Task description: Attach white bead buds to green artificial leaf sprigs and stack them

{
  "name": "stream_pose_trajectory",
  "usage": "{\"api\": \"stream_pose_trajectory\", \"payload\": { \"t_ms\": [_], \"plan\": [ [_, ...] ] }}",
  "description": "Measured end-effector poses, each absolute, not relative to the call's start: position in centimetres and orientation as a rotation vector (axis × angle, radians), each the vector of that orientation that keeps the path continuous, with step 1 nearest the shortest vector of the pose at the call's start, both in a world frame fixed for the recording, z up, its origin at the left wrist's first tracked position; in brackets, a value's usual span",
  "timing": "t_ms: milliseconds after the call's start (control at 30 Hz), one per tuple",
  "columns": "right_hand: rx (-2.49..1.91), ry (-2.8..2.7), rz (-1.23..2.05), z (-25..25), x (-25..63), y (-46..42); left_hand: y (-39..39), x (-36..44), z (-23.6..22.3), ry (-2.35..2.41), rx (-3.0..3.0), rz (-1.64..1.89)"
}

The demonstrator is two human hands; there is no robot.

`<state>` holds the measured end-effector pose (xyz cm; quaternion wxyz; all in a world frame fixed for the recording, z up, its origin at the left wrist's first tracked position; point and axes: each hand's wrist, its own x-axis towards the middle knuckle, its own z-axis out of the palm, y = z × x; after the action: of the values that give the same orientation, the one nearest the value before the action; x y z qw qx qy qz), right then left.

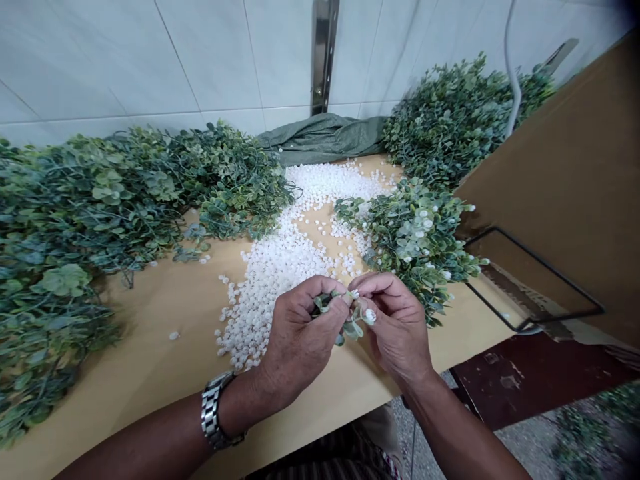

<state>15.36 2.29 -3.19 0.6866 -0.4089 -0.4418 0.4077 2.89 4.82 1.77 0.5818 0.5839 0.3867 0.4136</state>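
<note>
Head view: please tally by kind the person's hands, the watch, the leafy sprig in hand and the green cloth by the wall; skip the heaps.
Hands: 2 (left hand, right hand)
Watch: 1
Leafy sprig: 1
Green cloth: 1
Total: 5

The tan worktop [150, 360] carries loose white buds [285, 260], spread between artificial greenery [125, 187] at left and a white-tipped bunch [420, 233] at right.

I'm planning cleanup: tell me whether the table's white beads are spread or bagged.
Spread: the white beads lie loose on the tabletop, some scattered singly.
</note>
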Motion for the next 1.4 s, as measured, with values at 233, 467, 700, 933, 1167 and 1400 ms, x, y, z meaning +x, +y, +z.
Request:
{"api": "stream_pose_trajectory", "payload": {
  "t_ms": [233, 467, 700, 933, 1167, 1400],
  "plan": [
    [-1.013, -1.022, 0.845, -3.1, 15.7, 2.1, 4.9, 2.8, 1.8, 0.898, 1.379, 0.912],
    [-1.036, -1.026, 0.970, -3.6, 16.0, 2.0, 5.0, 2.6, 1.8, 0.881, 1.359, 0.907],
    [-0.992, -1.030, 0.935, -3.5, 15.8, 1.9, 4.9, 2.5, 1.6, 0.902, 1.426, 0.953],
    [-0.943, -1.084, 0.783, -2.8, 15.5, 1.9, 4.8, 2.9, 1.5, 0.907, 1.467, 0.999],
    [-0.869, -0.988, 0.841, -3.6, 15.5, 2.0, 4.6, 3.5, 1.5, 0.936, 1.488, 1.047],
    [-0.806, -0.761, 1.008, -2.7, 15.0, 2.2, 4.5, 4.0, 1.6, 0.980, 1.469, 1.047]
  ]
}}
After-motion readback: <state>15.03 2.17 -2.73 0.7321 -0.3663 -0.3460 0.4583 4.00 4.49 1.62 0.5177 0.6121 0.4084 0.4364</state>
